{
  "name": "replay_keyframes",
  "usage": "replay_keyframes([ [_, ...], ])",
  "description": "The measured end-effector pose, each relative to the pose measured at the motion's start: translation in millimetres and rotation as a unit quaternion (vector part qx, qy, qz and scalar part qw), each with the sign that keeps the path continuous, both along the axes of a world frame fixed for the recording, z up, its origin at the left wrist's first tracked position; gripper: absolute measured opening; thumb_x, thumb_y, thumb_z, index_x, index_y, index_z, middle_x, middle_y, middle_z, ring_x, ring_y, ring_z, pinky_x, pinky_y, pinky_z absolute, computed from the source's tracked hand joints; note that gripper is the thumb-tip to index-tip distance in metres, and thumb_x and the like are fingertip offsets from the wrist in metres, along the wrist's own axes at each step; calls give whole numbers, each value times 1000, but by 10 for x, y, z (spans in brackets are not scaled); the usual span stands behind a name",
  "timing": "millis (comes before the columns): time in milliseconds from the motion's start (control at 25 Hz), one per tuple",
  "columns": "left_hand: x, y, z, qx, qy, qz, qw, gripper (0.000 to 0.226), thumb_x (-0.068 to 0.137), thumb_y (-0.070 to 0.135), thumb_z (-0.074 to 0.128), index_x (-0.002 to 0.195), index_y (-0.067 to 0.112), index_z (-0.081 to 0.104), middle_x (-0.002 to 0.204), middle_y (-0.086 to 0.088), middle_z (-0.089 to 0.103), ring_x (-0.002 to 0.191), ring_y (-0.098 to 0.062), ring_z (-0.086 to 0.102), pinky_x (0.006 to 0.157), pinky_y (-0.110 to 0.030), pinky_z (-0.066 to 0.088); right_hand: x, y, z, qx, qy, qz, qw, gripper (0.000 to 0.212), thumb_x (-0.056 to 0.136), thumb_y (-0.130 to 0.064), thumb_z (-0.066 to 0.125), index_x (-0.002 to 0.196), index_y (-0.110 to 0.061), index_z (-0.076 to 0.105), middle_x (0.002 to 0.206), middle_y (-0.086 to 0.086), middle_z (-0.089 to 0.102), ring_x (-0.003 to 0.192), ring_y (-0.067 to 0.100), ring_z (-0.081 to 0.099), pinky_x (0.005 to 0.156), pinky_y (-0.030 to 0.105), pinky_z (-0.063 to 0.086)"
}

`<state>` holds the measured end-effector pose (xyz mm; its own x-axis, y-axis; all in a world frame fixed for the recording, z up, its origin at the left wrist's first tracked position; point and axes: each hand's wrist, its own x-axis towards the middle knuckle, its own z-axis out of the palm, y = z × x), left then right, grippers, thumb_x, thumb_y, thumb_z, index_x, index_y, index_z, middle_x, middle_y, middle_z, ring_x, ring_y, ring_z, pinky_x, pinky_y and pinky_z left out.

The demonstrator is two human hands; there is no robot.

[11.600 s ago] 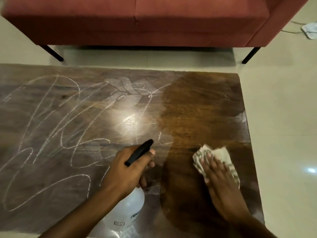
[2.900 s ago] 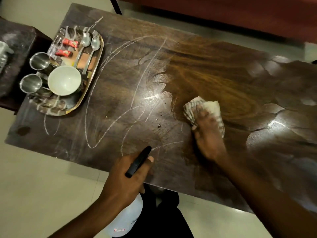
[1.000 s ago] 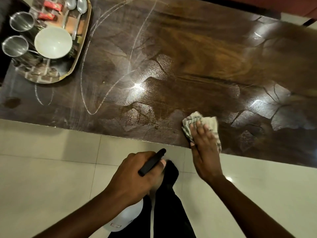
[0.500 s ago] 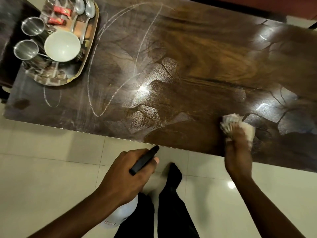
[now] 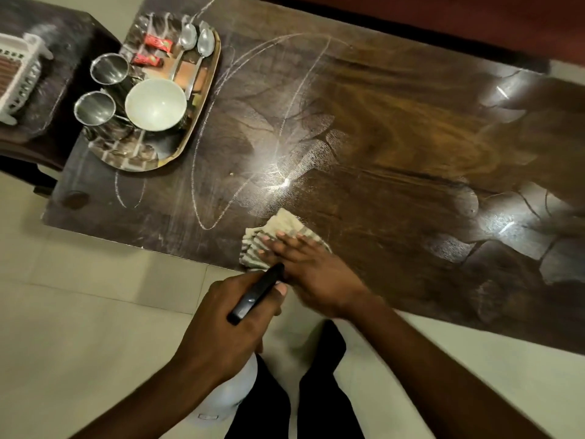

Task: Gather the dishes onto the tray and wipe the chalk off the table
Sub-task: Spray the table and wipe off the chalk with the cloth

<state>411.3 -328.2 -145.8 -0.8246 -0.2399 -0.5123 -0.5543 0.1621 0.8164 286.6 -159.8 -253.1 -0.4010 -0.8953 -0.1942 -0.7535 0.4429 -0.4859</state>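
The right hand (image 5: 311,274) presses flat on a crumpled striped cloth (image 5: 278,236) at the dark wooden worktop's (image 5: 395,153) near edge. The left hand (image 5: 228,324) grips a white spray bottle (image 5: 231,394) over the floor. White chalk lines (image 5: 202,198) remain beside the oval steel tray (image 5: 196,122) of dishes.

Both forearms are bare, with no sleeve, watch or ring to see. The left hand (image 5: 231,324) and right hand (image 5: 313,277) have short nails. The legs wear black trousers (image 5: 294,397).

White rack (image 5: 17,76), perhaps plastic, on side table (image 5: 68,58).
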Motion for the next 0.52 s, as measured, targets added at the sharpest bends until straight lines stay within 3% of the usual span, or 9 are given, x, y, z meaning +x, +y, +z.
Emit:
replay_keyframes([
  [40, 1, -56, 1, 4, -3, 12, 1000, 35, 95, 48, 64, 84, 17, 76, 77, -4, 79, 43, -24, 67, 48, -26, 51, -202, 167, 16, 14, 10, -37, 999, 61, 109, -25, 43, 168, -28, 31, 179, -3, 17, 166, 21, 11, 135, 42, 7],
  [120, -4, -157, -5, 11, -7, 44, 999, 31, 98, 49, 69, 88, 22, 78, 84, -3, 81, 45, -26, 68, 48, -26, 52, -625, 577, 33, 22, 30, -208, 977, 62, 107, -17, 45, 167, -23, 33, 177, 4, 22, 165, 30, 18, 134, 49, 15],
  [240, -141, -274, 5, 24, 2, 90, 996, 32, 98, 53, 68, 88, 26, 78, 86, -2, 81, 46, -28, 68, 48, -28, 54, -930, 1012, 61, 43, 45, -459, 886, 67, 103, -2, 52, 167, -14, 34, 176, 13, 25, 163, 37, 22, 132, 54, 17],
  [360, -436, -395, 95, 28, 21, 105, 994, 29, 94, 55, 63, 84, 31, 77, 87, 1, 82, 45, -24, 68, 49, -31, 55, -803, 692, 45, 31, 37, -579, 814, 68, 102, 0, 51, 167, -9, 33, 176, 17, 25, 162, 42, 21, 133, 53, 14],
  [440, -664, -464, 186, 38, 35, 106, 993, 28, 94, 54, 63, 82, 32, 76, 88, 2, 83, 45, -22, 68, 50, -30, 54, -501, 267, 25, 1, 38, -568, 822, 68, 102, 1, 52, 167, -10, 33, 176, 15, 24, 163, 41, 18, 134, 51, 13],
  [520, -907, -554, 248, 33, 57, 95, 993, 32, 93, 56, 63, 84, 28, 75, 82, -5, 82, 43, -23, 68, 48, -28, 52, -134, -170, -9, -2, 24, -476, 879, 73, 103, -3, 52, 169, -20, 27, 178, 5, 17, 166, 31, 11, 135, 45, 8],
])
